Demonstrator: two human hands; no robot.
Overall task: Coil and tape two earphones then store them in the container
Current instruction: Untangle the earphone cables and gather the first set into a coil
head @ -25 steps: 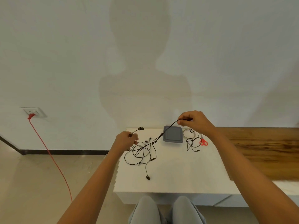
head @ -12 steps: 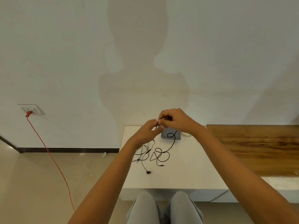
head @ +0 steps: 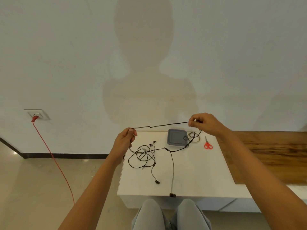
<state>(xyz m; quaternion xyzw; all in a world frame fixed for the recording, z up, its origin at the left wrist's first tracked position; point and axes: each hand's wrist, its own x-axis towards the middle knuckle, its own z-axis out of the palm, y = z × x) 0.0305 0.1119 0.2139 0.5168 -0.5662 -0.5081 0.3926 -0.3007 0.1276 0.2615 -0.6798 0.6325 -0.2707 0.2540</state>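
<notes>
A black earphone cable (head: 166, 125) is stretched taut in the air between my hands above the white table (head: 196, 176). My left hand (head: 124, 140) pinches its left end; my right hand (head: 204, 123) pinches its right part. From my right hand the cable drops past the grey container (head: 176, 138), runs across the table and ends in earbuds (head: 172, 195) at the front edge. A second black earphone (head: 144, 156) lies tangled on the table's left part, one bud (head: 157, 182) trailing toward me.
A tape roll (head: 196, 138) and red-handled scissors (head: 207, 144) lie right of the container. A wooden surface (head: 265, 155) adjoins the table on the right. A red cord (head: 54, 160) runs from a wall socket (head: 37, 114) down the floor at left. My knees are below the table edge.
My hands, together over the container half a second ago, have pulled apart, drawing the cable straight between them. Its earbud end now trails to the table's front edge.
</notes>
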